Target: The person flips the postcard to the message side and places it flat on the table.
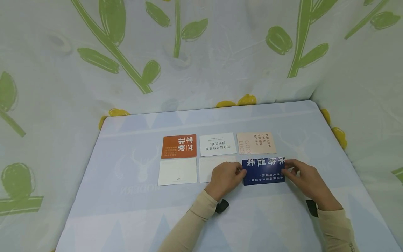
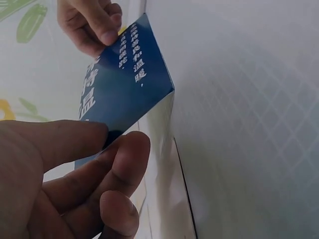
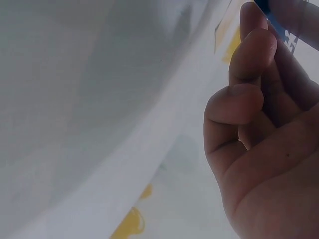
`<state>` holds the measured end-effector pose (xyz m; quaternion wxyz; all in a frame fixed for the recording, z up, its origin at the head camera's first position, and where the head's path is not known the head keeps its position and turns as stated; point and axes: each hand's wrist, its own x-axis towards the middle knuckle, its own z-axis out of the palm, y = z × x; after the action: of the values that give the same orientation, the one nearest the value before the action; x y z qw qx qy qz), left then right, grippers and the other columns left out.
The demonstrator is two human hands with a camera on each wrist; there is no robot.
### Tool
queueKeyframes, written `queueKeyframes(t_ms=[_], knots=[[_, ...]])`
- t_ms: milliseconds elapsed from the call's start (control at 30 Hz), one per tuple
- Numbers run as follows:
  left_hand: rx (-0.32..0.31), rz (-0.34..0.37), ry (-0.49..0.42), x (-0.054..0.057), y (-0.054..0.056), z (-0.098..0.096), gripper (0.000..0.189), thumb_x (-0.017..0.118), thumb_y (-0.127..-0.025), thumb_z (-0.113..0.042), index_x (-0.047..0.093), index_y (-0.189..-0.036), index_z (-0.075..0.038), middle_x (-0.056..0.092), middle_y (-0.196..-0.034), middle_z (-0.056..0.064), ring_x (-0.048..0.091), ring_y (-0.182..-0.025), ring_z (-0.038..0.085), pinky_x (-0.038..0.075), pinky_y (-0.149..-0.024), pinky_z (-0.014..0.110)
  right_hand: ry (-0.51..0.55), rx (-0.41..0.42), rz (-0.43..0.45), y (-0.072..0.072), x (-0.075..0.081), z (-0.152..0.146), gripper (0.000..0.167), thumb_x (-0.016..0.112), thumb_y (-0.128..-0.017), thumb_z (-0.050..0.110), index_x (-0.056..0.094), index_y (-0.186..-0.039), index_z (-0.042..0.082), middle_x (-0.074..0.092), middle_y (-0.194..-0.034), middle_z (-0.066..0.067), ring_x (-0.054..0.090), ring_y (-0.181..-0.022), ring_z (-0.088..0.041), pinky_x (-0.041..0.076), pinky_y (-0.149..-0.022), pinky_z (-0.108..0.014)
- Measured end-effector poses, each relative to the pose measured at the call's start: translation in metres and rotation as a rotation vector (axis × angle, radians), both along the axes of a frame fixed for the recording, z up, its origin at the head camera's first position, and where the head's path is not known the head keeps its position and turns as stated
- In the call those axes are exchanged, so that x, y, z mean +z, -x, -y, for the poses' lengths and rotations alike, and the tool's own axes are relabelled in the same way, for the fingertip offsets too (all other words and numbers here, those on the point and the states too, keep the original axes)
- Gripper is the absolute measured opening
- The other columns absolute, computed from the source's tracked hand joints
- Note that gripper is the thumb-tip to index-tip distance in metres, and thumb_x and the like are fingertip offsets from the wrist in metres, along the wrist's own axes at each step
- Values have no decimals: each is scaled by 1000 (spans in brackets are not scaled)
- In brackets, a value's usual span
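Observation:
A dark blue card (image 1: pixel 263 176) with white lettering is held between both hands, over the right end of the front row of cards. My left hand (image 1: pixel 225 178) pinches its left edge between thumb and fingers. At the opposite edge, my right hand (image 1: pixel 310 182) pinches it too. The left wrist view shows the blue card (image 2: pixel 132 74) slanting above the tabletop, a pale card edge below it. Only a sliver of the blue card (image 3: pixel 273 17) appears in the right wrist view, at the fingertips. A pale card (image 1: pixel 205 171) lies partly hidden behind the left hand.
Behind lie an orange card (image 1: pixel 171 147), a white card (image 1: pixel 217 141) with black text and a pink card (image 1: pixel 250 138). A cream card (image 1: pixel 177 169) sits at front left. Leaf-patterned cloth (image 1: pixel 220 70) rises beyond the pale blue table's (image 1: pixel 126 196) back edge.

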<state>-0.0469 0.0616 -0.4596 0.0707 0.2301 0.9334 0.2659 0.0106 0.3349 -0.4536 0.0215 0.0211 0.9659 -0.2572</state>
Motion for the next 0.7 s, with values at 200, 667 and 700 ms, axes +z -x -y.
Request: queueKeyframes(t_ms=[200, 667, 700], knots=[[-8, 24, -14, 2, -1, 0, 23, 61, -95, -36, 75, -99, -19, 73, -77, -10, 53, -59, -1, 38, -50, 15, -4, -3, -29, -2, -1, -1, 34, 65, -94, 32, 63, -119, 9, 69, -101, -9, 55, -82, -17, 42, -64, -24], [-21, 118, -153, 5, -1, 3, 27, 53, -99, -35, 72, -105, -18, 66, -71, -14, 52, -54, -1, 40, -47, 17, -9, -15, -87, -4, 4, 0, 34, 63, -96, 29, 63, -121, 5, 70, -104, -14, 58, -85, -21, 44, -63, -24], [-22, 137, -175, 6, 0, 3, 27, 52, -99, -35, 72, -104, -18, 66, -71, -15, 53, -55, -1, 41, -47, 18, -8, -19, -89, -4, 4, 0, 34, 63, -96, 29, 63, -121, 5, 70, -104, -14, 58, -85, -21, 44, -62, -24]])
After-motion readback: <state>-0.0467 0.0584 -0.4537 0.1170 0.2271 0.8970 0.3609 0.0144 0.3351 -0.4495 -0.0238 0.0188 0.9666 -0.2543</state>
